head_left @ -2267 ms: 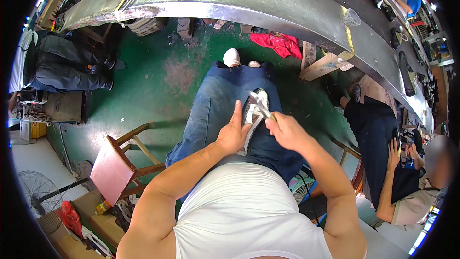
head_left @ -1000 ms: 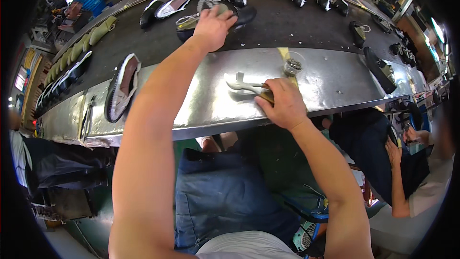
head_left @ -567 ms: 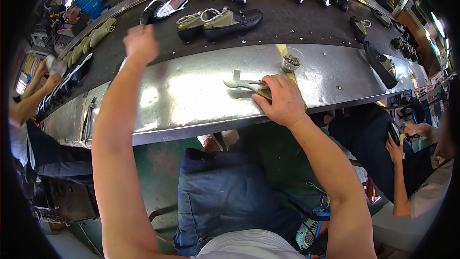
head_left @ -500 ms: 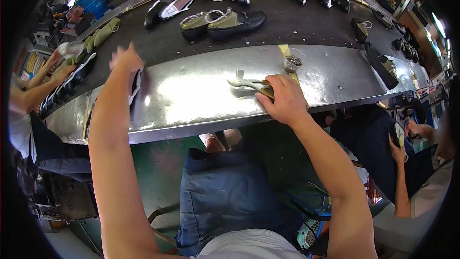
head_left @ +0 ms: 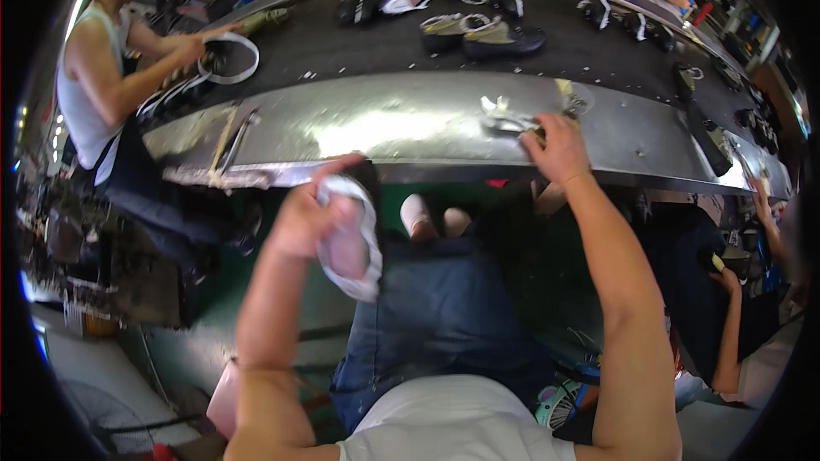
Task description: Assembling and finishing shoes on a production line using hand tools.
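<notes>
Above my lap, my left hand (head_left: 309,215) grips a shoe (head_left: 348,243) with a white edge and a pinkish inside; its far end is dark and blurred. My right hand (head_left: 561,152) rests at the near side of the metal bench top, fingers closed round the handle end of a metal hand tool (head_left: 504,119). That tool has a hammer-like head pointing left, but blur hides its exact kind. Just beyond my right hand stands a small clear cup (head_left: 578,102), which held small metal bits in the earlier view.
The metal bench edge (head_left: 401,172) runs before my knees. Beyond it lies a dark surface with several shoes, among them an olive and black one (head_left: 504,41). At left a person (head_left: 102,77) holds a white loop (head_left: 256,55). Another person's hand (head_left: 729,280) shows at right.
My left hand has come back from the bench's left side to above my lap, now carrying the shoe. My right hand remains at the tool. The view has swung left.
</notes>
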Available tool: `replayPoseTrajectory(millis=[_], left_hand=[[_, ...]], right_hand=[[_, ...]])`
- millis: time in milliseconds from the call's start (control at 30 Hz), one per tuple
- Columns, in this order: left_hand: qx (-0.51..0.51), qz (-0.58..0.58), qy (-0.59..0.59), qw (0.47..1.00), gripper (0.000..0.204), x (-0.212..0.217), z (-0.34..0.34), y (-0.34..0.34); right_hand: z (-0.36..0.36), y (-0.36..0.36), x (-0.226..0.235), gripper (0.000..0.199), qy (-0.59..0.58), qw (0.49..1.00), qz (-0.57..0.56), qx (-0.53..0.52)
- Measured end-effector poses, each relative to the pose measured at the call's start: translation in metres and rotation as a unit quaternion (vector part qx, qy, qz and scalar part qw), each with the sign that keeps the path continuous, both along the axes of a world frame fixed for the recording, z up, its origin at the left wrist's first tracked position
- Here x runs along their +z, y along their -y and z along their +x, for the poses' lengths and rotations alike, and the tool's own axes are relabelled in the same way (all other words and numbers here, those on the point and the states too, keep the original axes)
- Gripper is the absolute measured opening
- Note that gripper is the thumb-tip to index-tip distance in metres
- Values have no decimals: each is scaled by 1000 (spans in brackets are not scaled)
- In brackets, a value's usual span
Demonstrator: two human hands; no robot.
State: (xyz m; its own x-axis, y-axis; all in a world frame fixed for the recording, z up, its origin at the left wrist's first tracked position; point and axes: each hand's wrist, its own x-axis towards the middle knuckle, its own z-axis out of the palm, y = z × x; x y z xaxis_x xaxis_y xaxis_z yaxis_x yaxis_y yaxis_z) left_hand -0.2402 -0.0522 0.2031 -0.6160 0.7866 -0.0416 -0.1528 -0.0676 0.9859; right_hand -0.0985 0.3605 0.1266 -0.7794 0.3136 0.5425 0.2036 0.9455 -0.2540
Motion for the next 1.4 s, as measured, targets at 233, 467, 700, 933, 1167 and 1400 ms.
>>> replayPoseTrajectory(millis=[233,467,700,933,1167,1400], left_hand=[[109,-38,59,992,77,-154,175,43],[13,-29,26,999,64,-163,169,65],[-18,-17,42,999,55,-175,167,57],[-40,-62,-105,992,58,-176,162,56],[-24,-66,-47,996,60,-186,160,59],[-41,-95,-55,993,62,-188,157,46]], right_hand=[[20,64,3,31,6,993,104,52],[180,242,-13,21,332,664,-655,142],[207,292,-33,24,312,727,-581,189],[180,275,-12,23,259,566,-766,160],[165,224,27,26,203,694,-675,147],[191,257,-41,24,316,680,-632,196]])
